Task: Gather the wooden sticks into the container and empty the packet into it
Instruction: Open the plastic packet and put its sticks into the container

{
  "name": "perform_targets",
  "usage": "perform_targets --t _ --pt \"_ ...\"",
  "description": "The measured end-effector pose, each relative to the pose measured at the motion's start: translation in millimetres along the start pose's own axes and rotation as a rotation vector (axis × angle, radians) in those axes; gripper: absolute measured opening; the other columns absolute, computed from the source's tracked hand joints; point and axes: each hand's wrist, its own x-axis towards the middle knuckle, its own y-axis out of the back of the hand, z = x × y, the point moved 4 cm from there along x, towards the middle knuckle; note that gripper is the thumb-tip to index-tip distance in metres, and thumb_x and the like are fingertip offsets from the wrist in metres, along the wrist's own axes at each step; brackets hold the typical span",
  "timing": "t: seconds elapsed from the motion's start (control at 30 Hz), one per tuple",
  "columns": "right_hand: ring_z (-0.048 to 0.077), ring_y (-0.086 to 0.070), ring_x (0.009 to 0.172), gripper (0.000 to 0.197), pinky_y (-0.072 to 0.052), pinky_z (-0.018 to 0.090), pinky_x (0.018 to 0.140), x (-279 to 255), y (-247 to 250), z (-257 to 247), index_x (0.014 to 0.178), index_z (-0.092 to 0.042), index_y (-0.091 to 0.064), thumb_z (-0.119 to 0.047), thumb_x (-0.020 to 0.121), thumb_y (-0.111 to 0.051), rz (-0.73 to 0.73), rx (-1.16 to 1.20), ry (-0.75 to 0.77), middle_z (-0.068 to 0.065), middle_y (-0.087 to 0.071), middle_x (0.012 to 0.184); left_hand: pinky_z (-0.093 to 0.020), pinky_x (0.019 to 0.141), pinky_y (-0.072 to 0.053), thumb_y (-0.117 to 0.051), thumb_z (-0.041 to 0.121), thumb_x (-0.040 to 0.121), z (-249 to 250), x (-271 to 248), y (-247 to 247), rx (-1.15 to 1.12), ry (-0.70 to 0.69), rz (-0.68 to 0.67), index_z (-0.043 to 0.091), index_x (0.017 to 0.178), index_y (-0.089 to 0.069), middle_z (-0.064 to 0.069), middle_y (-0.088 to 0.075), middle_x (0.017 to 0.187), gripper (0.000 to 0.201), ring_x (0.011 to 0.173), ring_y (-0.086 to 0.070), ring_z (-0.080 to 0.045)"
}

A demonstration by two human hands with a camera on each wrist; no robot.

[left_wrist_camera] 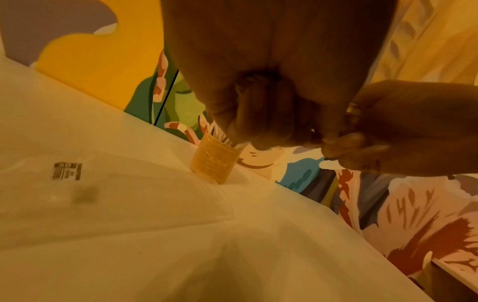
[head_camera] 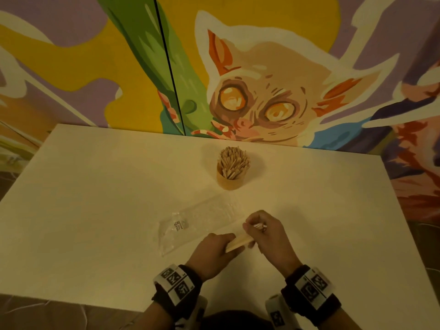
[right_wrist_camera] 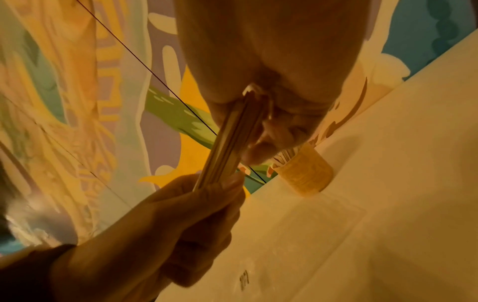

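A bundle of flat wooden sticks (head_camera: pixel 238 241) (right_wrist_camera: pixel 232 143) is held just above the white table (head_camera: pixel 95 210) near its front edge. My left hand (head_camera: pixel 217 246) grips the bundle's near end. My right hand (head_camera: pixel 259 228) grips its far end, fingers curled round it. A round tan container (head_camera: pixel 230 181) (left_wrist_camera: pixel 213 161) (right_wrist_camera: pixel 308 173) stands upright at the back middle of the table, packed with several upright sticks (head_camera: pixel 233 161). A clear plastic packet (head_camera: pixel 197 222) with a small printed label lies flat between the container and my hands; it looks empty.
A painted mural wall (head_camera: pixel 262 91) rises right behind the table's far edge. Bare tabletop lies to the left and right of the packet. The table's front edge (head_camera: pixel 71 303) runs just below my wrists.
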Motion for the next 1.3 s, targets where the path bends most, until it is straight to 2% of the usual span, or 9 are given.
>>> perform_targets --t 0.1,0.33,0.43,0.5,0.6,0.77,0.87,1.07,1.3 --pt "0.017 -0.060 0.050 0.002 -0.049 0.023 0.052 7.2 2.6 -11.8 0.094 -0.015 -0.062 -0.013 0.093 -0.063 -0.031 -0.094 0.048 0.002 -0.065 0.082 -0.020 0.053 -0.028 -0.053 0.041 0.096 7.7 4.3 6.7 -0.050 -0.003 0.028 0.029 0.076 -0.051 0.008 -0.045 0.056 0.024 0.050 -0.042 -0.006" --pt "0.024 -0.056 0.052 0.036 -0.050 0.045 0.061 17.8 -1.1 -36.7 0.065 -0.011 -0.057 -0.029 0.096 -0.058 -0.065 -0.387 0.198 0.004 -0.057 0.057 -0.019 0.052 -0.026 -0.069 0.035 0.086 9.3 15.2 12.5 -0.248 0.061 0.126 0.027 0.059 -0.051 0.007 -0.040 0.051 0.034 0.048 -0.035 -0.009" --pt "0.023 -0.053 0.049 0.030 -0.048 0.039 0.052 25.3 0.6 -49.0 0.064 -0.019 -0.057 -0.027 0.091 -0.066 -0.029 -0.309 0.228 -0.002 -0.053 0.052 -0.019 0.050 -0.023 -0.069 0.031 0.088 14.8 18.7 17.3 -0.333 0.101 0.161 0.030 0.047 -0.042 0.008 -0.032 0.043 0.049 0.043 -0.028 -0.009" --pt "0.021 -0.047 0.042 0.014 -0.039 0.028 0.041 32.1 3.4 -54.2 0.080 -0.020 -0.063 -0.028 0.086 -0.073 0.031 -0.105 0.177 0.000 -0.053 0.053 -0.017 0.048 -0.022 -0.067 0.030 0.090 19.7 23.0 24.8 -0.395 0.100 0.218 0.031 0.041 -0.040 0.009 -0.030 0.040 0.055 0.041 -0.025 -0.008" --pt "0.012 -0.044 0.045 0.022 -0.036 0.019 0.041 41.2 -0.3 -53.9 0.102 -0.015 -0.062 -0.027 0.087 -0.072 0.008 0.187 0.068 0.000 -0.050 0.055 -0.016 0.048 -0.024 -0.066 0.024 0.090 24.4 34.0 33.4 -0.456 0.075 0.297 0.035 0.041 -0.047 0.011 -0.035 0.039 0.054 0.041 -0.028 -0.006" --pt "0.002 -0.044 0.042 0.025 -0.035 0.014 0.048 60.8 -13.2 -57.7 0.069 -0.005 -0.056 -0.012 0.090 -0.068 -0.157 0.094 0.116 -0.012 -0.048 0.044 -0.009 0.049 -0.031 -0.064 0.000 0.085 21.2 55.2 41.4 -0.425 0.046 0.290 0.049 0.050 -0.060 0.022 -0.053 0.045 0.061 0.044 -0.045 0.001" --pt "0.005 -0.042 0.044 0.032 -0.036 0.019 0.049 78.0 -13.9 -59.4 0.061 -0.008 -0.050 -0.009 0.089 -0.067 -0.150 0.025 0.153 -0.009 -0.045 0.044 -0.011 0.050 -0.031 -0.067 0.005 0.084 14.3 67.7 48.7 -0.412 0.051 0.275 0.051 0.054 -0.060 0.024 -0.055 0.050 0.055 0.047 -0.046 0.001" --pt "0.007 -0.041 0.042 0.027 -0.034 0.019 0.045 129.4 0.1 -61.3 0.070 0.012 -0.053 -0.004 0.090 -0.063 0.004 0.196 0.113 -0.004 -0.047 0.047 -0.022 0.052 -0.027 -0.071 0.028 0.084 -25.7 91.9 63.6 -0.242 0.163 0.358 0.033 0.056 -0.041 0.011 -0.040 0.049 0.041 0.048 -0.037 -0.007" --pt "0.014 -0.032 0.033 0.028 -0.025 0.022 0.040 185.8 29.4 -61.2 0.064 0.000 -0.057 -0.004 0.092 -0.061 0.159 0.329 0.063 0.000 -0.042 0.037 -0.023 0.055 -0.027 -0.061 0.033 0.093 -66.8 112.7 72.3 -0.322 0.313 0.283 0.026 0.052 -0.034 0.011 -0.030 0.049 0.050 0.046 -0.027 -0.007"
